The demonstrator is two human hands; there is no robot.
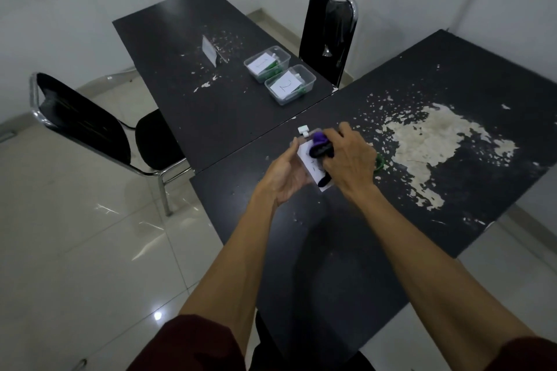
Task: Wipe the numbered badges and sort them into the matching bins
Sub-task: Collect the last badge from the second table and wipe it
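A white badge (310, 161) in a clear sleeve with a white clip at its top is held over the near table by my left hand (286, 175), which grips its left edge. My right hand (346, 159) holds a dark and purple cloth (321, 144) bunched in its fingers and presses it on the badge face. A green lanyard (380, 162) shows just behind my right hand. On the far table stand two clear bins, labelled 1 (266, 63) and 2 (290, 84), each with green lanyards and badges inside.
Two black tables (211, 117) meet in an L shape; the near one has a large patch of peeled surface (437, 141). A small standing card (210, 50) sits on the far table. Black chairs stand at the left (90, 129) and behind the bins (330, 30).
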